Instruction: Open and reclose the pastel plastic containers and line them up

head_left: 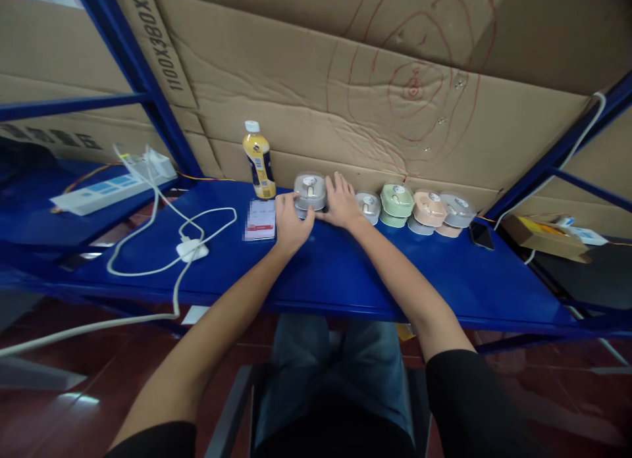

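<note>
A grey round lidded container (310, 192) stands on the blue steel shelf (395, 274), on a paler base. My left hand (292, 224) grips it from the left and front. My right hand (340, 201) presses its fingers against its right side. Just right of my right hand stands a small grey-and-white round container (368, 207). Farther right follow a green stacked container (396, 203), a peach one (428, 208) and a grey one (457, 209). The lower part of the held container is partly hidden by my fingers.
Left of my hands stand a yellow-labelled plastic bottle (259, 160) and a paper slip (260, 220). A white charger (191, 250) with looped cable and a power strip (113, 189) lie farther left. A black phone (481, 235) lies at right. Cardboard sheets form the back.
</note>
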{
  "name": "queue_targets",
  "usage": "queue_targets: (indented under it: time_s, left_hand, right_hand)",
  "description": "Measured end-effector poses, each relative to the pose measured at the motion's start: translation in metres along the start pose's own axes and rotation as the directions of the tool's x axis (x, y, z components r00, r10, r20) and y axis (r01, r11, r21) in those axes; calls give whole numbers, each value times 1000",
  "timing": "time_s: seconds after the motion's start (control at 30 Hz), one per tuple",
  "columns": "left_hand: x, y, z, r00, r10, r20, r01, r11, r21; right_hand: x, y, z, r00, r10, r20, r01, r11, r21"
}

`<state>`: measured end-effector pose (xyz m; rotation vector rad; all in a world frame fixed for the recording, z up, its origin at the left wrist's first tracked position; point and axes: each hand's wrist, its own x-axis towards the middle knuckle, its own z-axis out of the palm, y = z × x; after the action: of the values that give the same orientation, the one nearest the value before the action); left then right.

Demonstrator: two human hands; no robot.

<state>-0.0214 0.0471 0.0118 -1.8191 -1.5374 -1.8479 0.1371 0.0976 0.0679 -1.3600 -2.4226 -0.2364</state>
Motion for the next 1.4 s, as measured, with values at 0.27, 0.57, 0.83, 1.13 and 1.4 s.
queue_targets:
  time_s: [0.27,0.57,0.83,1.13,1.4]
  left_hand:
    - [-1,-6,4,997,-28,67,30,999,-19]
    - [0,8,-5,999,32,41,-32,999,0]
    - [-13,38,-15,860,291,419,-179,941,-287]
    - [-30,35,-3,570,252,782,70,933,-352]
    - [-34,44,-10,541,388,746,-118,913,-389]
  right_hand:
    - [-49,2,5,995,-41,92,45,998,-40]
    - [-110,-17,-29,981,157,-110,-147,984,97]
    - [-118,37,-42,967,-134,218,49,934,355]
    - [-133,60,-50,974,-194,121,96,829,551]
    - [-153,124,-47,974,225,30,-187,720,668]
